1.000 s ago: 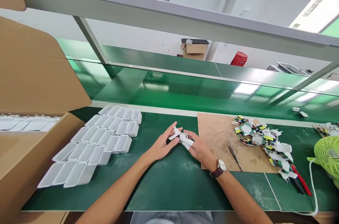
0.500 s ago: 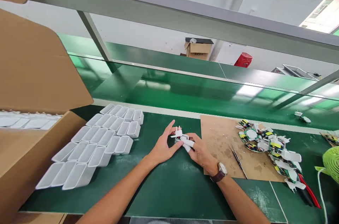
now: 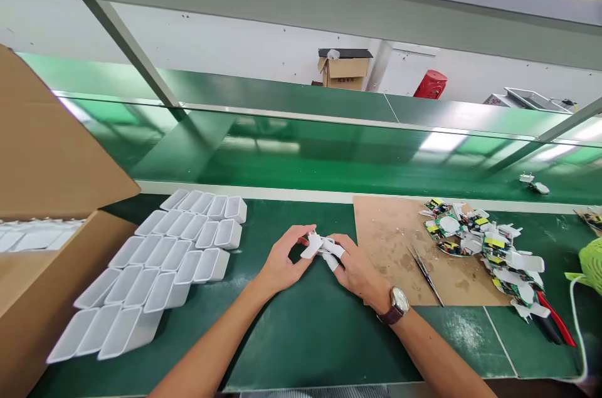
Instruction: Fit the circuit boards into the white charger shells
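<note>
it's bright in here; white glare streaks the glossy green surface [image 3: 324, 163] beyond the right hand [image 3: 361, 272].

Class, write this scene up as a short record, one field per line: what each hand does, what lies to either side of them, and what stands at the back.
Left hand: pinching a small white plug part
Right hand: on the same part, white finger covers worn
Right wrist: wristwatch
Left side: rows of white plastic cases; open cardboard box
Right side: tweezers on brown sheet; heaped circuit boards; red-and-black-handled tool, head hidden
Back: cardboard carton
</note>
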Available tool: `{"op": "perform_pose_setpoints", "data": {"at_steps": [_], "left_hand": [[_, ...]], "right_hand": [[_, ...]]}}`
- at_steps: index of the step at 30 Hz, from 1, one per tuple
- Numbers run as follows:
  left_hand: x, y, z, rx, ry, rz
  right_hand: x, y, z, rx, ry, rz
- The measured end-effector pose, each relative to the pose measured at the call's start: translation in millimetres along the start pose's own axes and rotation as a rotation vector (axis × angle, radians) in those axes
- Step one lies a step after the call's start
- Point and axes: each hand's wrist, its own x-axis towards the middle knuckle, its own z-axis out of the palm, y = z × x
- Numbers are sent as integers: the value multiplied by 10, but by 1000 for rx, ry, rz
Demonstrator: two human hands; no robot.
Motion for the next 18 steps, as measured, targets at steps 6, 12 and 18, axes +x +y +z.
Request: {"op": "perform_pose_setpoints", "data": {"at_steps": [6,12,18], "left_hand": [[7,-13,14,-127,26,-133],[19,-25,-1,-214,1,-134],[-11,-5,-100,-286,-104,-27]], "right_hand": [[30,-25,17,-46,-35,40],[-34,-13,74,-31,23,62],[-64,-45,28,19,110,69]]}}
